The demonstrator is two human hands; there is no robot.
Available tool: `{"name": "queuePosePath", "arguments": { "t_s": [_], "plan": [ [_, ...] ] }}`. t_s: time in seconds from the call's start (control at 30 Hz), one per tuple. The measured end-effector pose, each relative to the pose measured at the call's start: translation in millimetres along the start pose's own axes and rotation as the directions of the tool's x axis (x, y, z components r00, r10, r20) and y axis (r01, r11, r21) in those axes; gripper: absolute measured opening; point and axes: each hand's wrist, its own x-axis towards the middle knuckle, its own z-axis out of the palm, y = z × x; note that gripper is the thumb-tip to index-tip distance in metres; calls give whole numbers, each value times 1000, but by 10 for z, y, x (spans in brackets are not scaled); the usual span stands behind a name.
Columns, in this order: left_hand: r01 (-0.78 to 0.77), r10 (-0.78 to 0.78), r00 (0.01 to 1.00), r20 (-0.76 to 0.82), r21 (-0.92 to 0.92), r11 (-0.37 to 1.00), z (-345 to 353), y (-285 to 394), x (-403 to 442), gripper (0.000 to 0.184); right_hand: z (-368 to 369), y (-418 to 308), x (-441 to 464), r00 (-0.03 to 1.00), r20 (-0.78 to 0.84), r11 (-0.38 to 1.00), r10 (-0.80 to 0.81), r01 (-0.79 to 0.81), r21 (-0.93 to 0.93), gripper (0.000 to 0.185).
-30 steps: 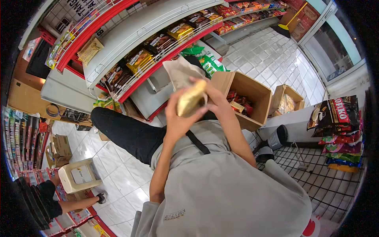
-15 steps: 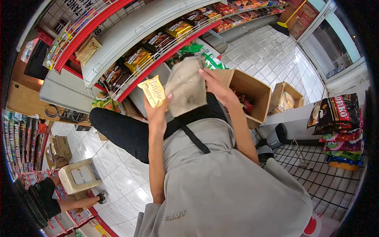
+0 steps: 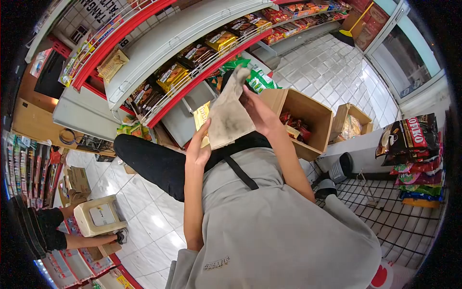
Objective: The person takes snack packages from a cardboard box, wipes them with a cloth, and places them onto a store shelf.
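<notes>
Two hands are working close together above the lap: the left hand (image 3: 197, 150) is gripping a yellow pack (image 3: 201, 114), and the right hand (image 3: 263, 114) is clasping a cloth (image 3: 232, 119) by its far side. The cloth is hanging across part of the pack, hiding much of its face, and is showing dark smudges, which are suggesting earlier use. The handling of this pack is looking unfinished, since hand and cloth are both occupying it; how clean it is, nobody can tell from here. Beside the right forearm, an open carton (image 3: 309, 109) is holding more packets (image 3: 294, 126), but whether these are waiting or already dealt with is staying unclear. Ahead, a red-edged shelf (image 3: 207, 80) is carrying upright rows of packs, while the yellow one is sitting apart from them.
</notes>
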Motion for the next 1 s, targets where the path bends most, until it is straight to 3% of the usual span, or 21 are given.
{"name": "queuePosePath", "arguments": {
  "t_s": [0.07,0.1,0.17,0.2,0.27,0.3,0.47,0.5,0.53,0.6,0.7,0.8,0.83,0.9,0.97,1.0],
  "plan": [
    [18,-18,1000,0,-21,1000,20,-49,11,56,22,11,-37,999,-34,990,-32,27,-135,40],
    [-71,71,997,0,91,993,61,-79,12,57,38,35,-31,999,-34,991,-31,26,-134,40],
    [-240,243,970,31,307,921,124,-131,-1,59,74,124,8,974,-207,987,-96,67,-144,35],
    [-240,242,970,31,308,921,146,-134,-13,59,76,150,21,948,-290,984,-129,87,-153,34],
    [-477,638,770,27,688,547,220,-123,-50,65,46,179,31,960,-248,989,-133,113,-96,30],
    [-494,783,614,99,822,283,269,-115,-76,69,23,199,39,969,-206,990,-138,134,-36,28],
    [-569,766,626,146,757,321,860,-303,-542,69,-15,278,55,984,-125,989,-128,136,63,23],
    [-617,754,585,299,768,174,891,-359,-542,72,47,267,22,985,-122,989,-123,131,62,23],
    [-658,717,537,444,753,27,911,-386,-541,75,108,257,-23,981,-127,987,-146,136,-90,22],
    [-659,722,536,438,752,33,794,-447,-409,78,318,185,-109,972,-121,914,-201,141,-381,20],
    [-668,712,542,446,743,44,693,-461,-268,83,275,219,-23,976,-86,925,-200,159,-346,23],
    [-598,682,717,144,630,495,657,-411,-283,96,223,228,-18,973,-94,943,-213,179,-282,22],
    [-595,676,722,148,632,497,661,-415,-291,96,218,227,-20,969,-108,952,-223,193,-238,21],
    [-646,684,676,274,668,370,672,-452,-332,96,236,225,-51,963,-130,958,-234,206,-198,19],
    [-676,672,654,346,666,315,704,-502,-321,96,258,199,-62,972,-163,973,-169,137,-187,21],
    [-682,702,608,370,696,224,719,-510,-292,95,258,163,-69,973,-182,977,-142,108,-184,23]
  ]
}}
